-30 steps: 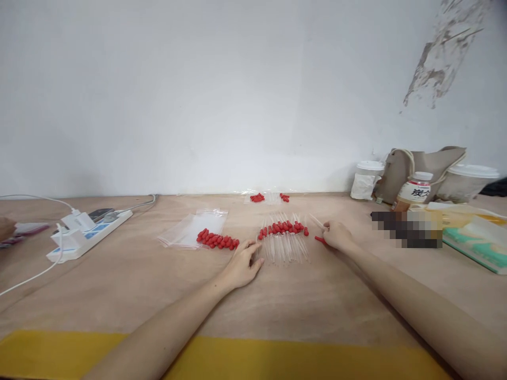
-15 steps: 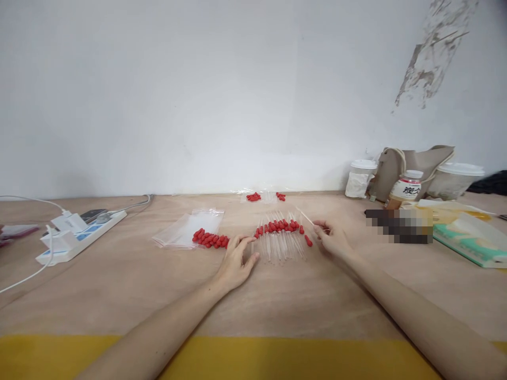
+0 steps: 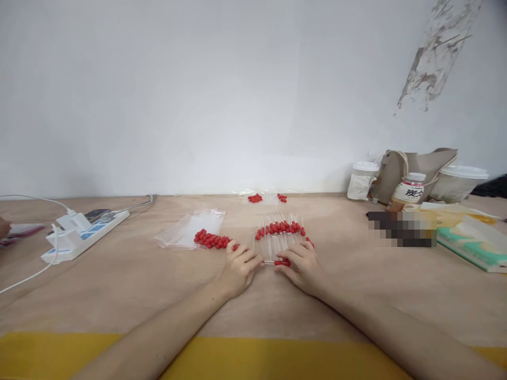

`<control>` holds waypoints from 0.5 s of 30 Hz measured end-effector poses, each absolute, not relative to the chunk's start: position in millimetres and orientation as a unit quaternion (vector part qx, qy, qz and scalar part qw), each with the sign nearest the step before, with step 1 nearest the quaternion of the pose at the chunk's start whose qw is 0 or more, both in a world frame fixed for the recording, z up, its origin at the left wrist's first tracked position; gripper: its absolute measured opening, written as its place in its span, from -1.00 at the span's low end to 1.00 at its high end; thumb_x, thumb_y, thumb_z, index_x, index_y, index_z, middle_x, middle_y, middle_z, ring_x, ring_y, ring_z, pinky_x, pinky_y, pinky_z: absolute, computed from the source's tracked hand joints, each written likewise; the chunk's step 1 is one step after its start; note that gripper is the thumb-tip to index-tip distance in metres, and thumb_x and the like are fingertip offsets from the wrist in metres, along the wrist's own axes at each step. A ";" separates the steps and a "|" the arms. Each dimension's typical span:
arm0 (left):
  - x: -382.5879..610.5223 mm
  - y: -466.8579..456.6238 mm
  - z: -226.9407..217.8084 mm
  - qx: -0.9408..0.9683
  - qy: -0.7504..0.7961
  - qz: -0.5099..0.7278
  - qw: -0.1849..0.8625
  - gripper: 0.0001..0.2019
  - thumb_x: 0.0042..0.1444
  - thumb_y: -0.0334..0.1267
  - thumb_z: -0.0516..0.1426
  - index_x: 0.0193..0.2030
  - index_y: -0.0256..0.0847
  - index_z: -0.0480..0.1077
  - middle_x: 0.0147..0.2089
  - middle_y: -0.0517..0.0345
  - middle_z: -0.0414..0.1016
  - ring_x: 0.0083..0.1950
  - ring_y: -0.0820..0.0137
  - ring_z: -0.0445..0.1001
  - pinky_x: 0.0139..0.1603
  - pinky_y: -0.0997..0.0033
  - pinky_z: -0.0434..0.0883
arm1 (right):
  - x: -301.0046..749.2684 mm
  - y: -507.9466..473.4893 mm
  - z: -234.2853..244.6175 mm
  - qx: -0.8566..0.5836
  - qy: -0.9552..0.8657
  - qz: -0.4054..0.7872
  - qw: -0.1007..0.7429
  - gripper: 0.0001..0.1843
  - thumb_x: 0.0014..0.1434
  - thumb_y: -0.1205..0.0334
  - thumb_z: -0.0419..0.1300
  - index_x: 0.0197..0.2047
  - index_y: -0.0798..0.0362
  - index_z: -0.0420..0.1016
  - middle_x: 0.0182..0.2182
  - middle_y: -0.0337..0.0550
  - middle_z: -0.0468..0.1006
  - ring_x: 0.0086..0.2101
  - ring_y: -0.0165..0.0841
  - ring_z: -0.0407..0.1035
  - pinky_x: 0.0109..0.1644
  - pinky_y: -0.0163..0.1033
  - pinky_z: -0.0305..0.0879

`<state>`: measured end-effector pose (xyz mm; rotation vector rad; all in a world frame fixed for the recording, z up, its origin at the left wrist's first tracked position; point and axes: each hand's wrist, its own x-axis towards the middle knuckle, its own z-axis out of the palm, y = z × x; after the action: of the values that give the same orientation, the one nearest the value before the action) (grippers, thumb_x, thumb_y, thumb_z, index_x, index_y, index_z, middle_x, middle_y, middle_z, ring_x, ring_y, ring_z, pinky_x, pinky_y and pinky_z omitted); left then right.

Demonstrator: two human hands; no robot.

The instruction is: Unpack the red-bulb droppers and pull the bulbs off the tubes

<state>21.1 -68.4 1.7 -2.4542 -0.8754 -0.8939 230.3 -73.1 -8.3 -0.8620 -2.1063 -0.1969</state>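
Note:
A glass dropper with a red rubber bulb lies level between my two hands. My right hand has its fingers and thumb closed round the bulb end. The thumb and forefinger of my left hand pinch the thin clear tube end. Just beyond the hands is a row of droppers, red bulbs across the middle and clear tubes pointing both ways. A pile of loose red bulbs sits beside my left hand, partly on clear plastic bags. Another red bulb shows behind my right fingers.
Bagged red pieces lie by the wall. At left are a power strip with chargers and a phone; part of another person's hand shows. Cups, a bottle, a bag and a tissue pack stand right.
My right hand has moved left and nearer, bringing the dropper from the right of the row to my left hand. The left fingers have closed on its tube end.

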 end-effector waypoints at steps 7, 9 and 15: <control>21.3 -75.1 4.6 -0.875 -0.311 -0.311 0.201 -0.86 0.09 -0.39 0.01 -0.35 -0.18 0.39 -0.50 0.20 0.41 -0.35 0.40 0.25 -0.15 0.19 0.05 | 234.1 -73.1 -5.2 -0.320 -0.857 -0.172 0.367 -0.75 0.13 0.15 0.08 -0.51 0.06 0.41 -0.59 -0.24 0.36 -0.42 -0.41 0.18 -0.11 -0.13 -0.04; 21.6 -76.4 4.4 -0.874 -0.313 -0.312 0.201 -0.86 0.10 -0.37 0.01 -0.35 -0.18 0.39 -0.51 0.20 0.40 -0.35 0.40 0.25 -0.15 0.19 0.05 | 234.8 -74.9 -3.1 -0.308 -0.865 -0.173 0.358 -0.74 0.14 0.17 0.06 -0.53 0.06 0.40 -0.61 -0.25 0.34 -0.42 -0.41 0.16 -0.09 -0.12 -0.03; 4.5 -67.9 6.1 -0.865 -0.359 -0.304 0.176 -0.80 0.11 -0.38 -0.03 -0.35 -0.17 0.42 -0.47 0.13 0.41 -0.33 0.37 0.29 -0.19 0.23 0.15 | 257.1 -68.1 -0.2 -0.317 -0.873 -0.118 0.352 -0.78 0.13 0.23 0.05 -0.49 0.00 0.44 -0.61 -0.25 0.34 -0.42 -0.39 0.21 -0.08 -0.08 0.00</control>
<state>4.5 -67.9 6.1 -2.4488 -1.0163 -0.8601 257.1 -68.1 -0.2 -0.8193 -2.2579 -0.3044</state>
